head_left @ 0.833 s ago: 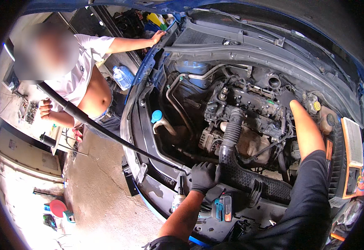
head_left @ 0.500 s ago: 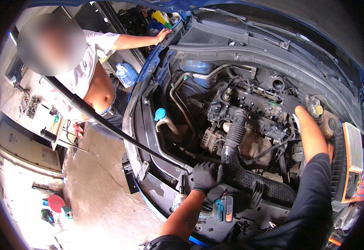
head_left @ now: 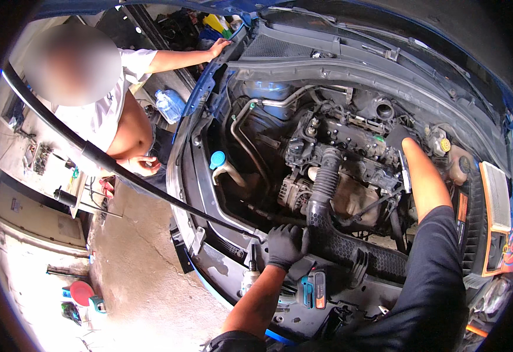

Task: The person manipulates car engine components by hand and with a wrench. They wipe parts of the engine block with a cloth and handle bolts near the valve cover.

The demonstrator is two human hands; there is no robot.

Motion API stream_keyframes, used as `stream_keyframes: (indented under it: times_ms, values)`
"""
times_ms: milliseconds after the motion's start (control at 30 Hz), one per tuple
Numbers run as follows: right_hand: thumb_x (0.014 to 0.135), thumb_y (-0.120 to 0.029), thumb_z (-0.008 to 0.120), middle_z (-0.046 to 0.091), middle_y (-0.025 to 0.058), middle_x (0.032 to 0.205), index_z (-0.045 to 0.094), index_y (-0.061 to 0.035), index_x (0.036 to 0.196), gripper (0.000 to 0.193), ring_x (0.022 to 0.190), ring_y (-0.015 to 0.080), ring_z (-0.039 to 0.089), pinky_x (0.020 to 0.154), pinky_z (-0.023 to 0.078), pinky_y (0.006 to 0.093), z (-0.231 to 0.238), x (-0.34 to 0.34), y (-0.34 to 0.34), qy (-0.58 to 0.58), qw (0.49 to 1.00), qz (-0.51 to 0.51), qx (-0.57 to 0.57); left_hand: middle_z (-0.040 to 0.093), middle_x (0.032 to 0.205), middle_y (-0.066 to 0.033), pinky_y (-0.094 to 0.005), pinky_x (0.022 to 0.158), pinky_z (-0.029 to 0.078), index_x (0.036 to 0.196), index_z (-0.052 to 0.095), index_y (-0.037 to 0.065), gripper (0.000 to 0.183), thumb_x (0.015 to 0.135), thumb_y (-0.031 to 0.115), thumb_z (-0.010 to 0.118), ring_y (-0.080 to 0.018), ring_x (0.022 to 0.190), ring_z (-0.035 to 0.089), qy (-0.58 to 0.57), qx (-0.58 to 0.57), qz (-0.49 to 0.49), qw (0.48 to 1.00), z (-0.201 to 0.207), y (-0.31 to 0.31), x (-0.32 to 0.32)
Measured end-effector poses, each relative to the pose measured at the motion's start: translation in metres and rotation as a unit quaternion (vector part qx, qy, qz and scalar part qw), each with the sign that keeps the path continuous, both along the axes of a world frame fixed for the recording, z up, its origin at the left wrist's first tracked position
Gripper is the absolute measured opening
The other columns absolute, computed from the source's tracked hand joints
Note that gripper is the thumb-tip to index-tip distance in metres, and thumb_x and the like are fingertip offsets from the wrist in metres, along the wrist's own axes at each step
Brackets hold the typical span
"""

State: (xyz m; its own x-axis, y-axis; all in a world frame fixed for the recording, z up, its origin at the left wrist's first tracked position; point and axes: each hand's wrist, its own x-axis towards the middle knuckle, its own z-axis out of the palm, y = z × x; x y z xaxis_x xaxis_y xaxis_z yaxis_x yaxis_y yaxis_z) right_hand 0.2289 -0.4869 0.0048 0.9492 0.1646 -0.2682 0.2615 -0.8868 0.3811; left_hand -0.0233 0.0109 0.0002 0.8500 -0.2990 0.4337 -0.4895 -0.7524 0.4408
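Note:
My left hand (head_left: 287, 245), in a dark glove, is closed over the front panel (head_left: 214, 265) of a car's open engine bay. Just beside it lies a cordless impact wrench (head_left: 314, 290), teal and black with a silver head, a dark socket on its nose. A ribbed black intake hose (head_left: 327, 176) rises beyond this hand. My right hand (head_left: 398, 139), gloved too, reaches to the far right side of the engine (head_left: 350, 141); its fingers are hidden among the parts. A narrow pale object (head_left: 406, 179) shows beside my right forearm; I cannot tell its kind.
A black hood prop rod (head_left: 145, 189) slants across the left. Beyond the fender another person (head_left: 107, 126) stands with one hand on the car's edge. A blue-capped filler neck (head_left: 217, 159) stands inside the bay; a framed air filter (head_left: 495, 193) lies at the right.
The view has shifted slightly. The other person's lower hand has come forward from beside the belly, while the other stays on the car. My hands keep about the same places.

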Motion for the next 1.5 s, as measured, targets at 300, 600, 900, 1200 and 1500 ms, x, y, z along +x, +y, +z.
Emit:
stream_keyframes:
  times_ms: [300,600,900,1200,1500]
  values:
    - [0.079,-0.018,0.062,0.074,0.02,0.096,0.077,-0.0067,0.092,0.023,0.092,0.0381,0.072,0.08,0.058,0.0463,0.018,-0.028,0.032,-0.072,0.991,-0.113,0.027,0.063,0.074,-0.0139,-0.0478,0.062,0.047,0.074,0.063,0.007,0.022,0.085,0.025,0.067,-0.0375,0.069,0.062,0.008,-0.003,-0.007,1.0,0.001,0.001,-0.001]
    - [0.077,-0.021,0.07,0.073,0.0201,0.098,0.075,-0.0033,0.096,0.026,0.092,0.0385,0.072,0.08,0.058,0.0469,0.029,-0.036,0.033,-0.12,0.985,-0.022,0.121,0.067,0.077,-0.0125,-0.0466,0.067,0.048,0.075,0.066,0.009,0.024,0.085,0.031,0.066,-0.0347,0.073,0.065,0.031,0.02,0.008,0.999,0.006,0.007,-0.004]
    - [0.073,-0.029,0.087,0.071,0.0152,0.111,0.06,-0.0047,0.133,0.07,0.108,0.0246,0.065,0.092,0.053,0.0405,0.023,-0.072,0.003,-0.18,0.817,-0.135,0.531,0.068,0.083,-0.0129,-0.0468,0.068,0.048,0.081,0.068,0.009,0.023,0.085,0.032,0.066,-0.0338,0.079,0.066,0.014,-0.008,-0.005,1.0,0.002,0.003,-0.002]
    - [0.1,-0.046,0.059,0.058,0.0062,0.071,0.065,0.0014,0.102,0.047,0.064,0.0186,0.052,0.063,0.046,0.0404,0.013,-0.193,-0.049,-0.031,0.809,-0.25,0.532,0.068,0.083,-0.0131,-0.0469,0.067,0.049,0.085,0.068,0.008,0.019,0.085,0.027,0.067,-0.0359,0.076,0.065,0.021,0.009,-0.009,1.0,0.002,0.004,-0.002]
    - [0.096,-0.033,0.064,0.057,-0.0008,0.066,0.071,-0.0071,0.098,0.027,0.056,0.0112,0.051,0.053,0.042,0.026,0.003,-0.188,-0.002,0.034,0.613,-0.299,0.731,0.071,0.088,-0.0126,-0.0466,0.072,0.05,0.086,0.072,0.012,0.024,0.087,0.034,0.064,-0.0347,0.081,0.067,0.055,0.017,0.02,0.998,0.005,0.006,-0.007]
